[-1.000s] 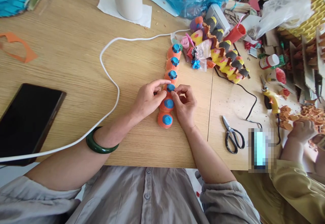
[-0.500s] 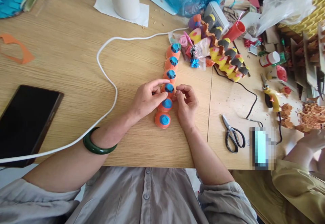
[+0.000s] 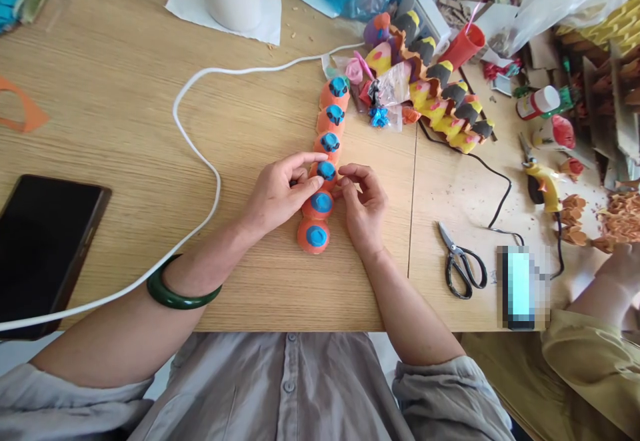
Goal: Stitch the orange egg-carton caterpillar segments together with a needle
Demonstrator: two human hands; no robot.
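Observation:
An orange strip of joined cups (image 3: 331,118), like a painted egg-carton row, lies lengthwise on the table. Blue discs top its cups, and the farther ones also carry small black pieces. My left hand (image 3: 280,191) grips the strip from the left around the fourth cup, index finger and thumb resting on either side of the blue disc (image 3: 326,170). On the opposite side, my right hand (image 3: 366,201) has its fingers curled in a pinch against that cup's edge. Whatever is between those fingertips is hidden.
Scissors (image 3: 463,264) and a blurred-out phone (image 3: 520,288) lie on the right. A white cable (image 3: 218,181) curves left, near a dark tablet (image 3: 45,241). Painted carton rows (image 3: 445,101) and craft clutter fill the back right. A co-worker's hand (image 3: 620,271) shows at the right edge.
The view has shifted slightly, so the table items appear displaced. Both hands keep nearly the same hold at the fourth cup, with only slight finger movement.

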